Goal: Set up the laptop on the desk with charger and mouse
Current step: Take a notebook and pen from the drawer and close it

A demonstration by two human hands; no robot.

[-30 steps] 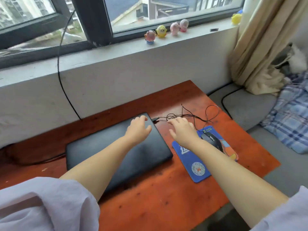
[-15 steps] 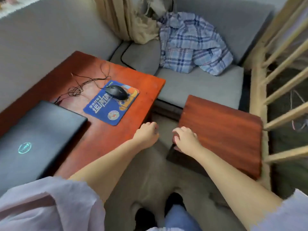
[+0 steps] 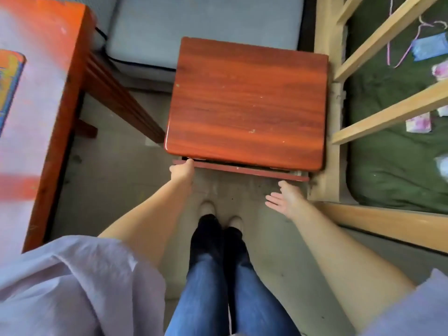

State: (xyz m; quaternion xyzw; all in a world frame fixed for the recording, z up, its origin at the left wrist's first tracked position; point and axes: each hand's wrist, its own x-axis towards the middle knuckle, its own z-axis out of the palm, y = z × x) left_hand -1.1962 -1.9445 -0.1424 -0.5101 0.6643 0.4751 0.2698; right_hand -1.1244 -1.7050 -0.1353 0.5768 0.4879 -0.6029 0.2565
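Looking straight down at the floor, with the view sweeping left to right. At far left the red-brown table is showing only its right end, washed out by glare; a corner of the blue and orange mouse pad is lying on it at the frame's edge. Laptop, charger and mouse are falling outside the view. Behind the table a grey cushion is sitting against the far edge.

Centre: a small red-brown wooden stool is standing on the floor. The left hand is reaching to the stool's near left corner, fingers curled around the thin rail just under the top. Below, two legs in blue jeans and dark socks are standing on the concrete floor.

The right hand is hovering near the stool's near right corner, palm up, fingers spread and not touching anything.

Far right: a pale wooden bed frame is enclosing green bedding scattered with small items too blurred to identify.
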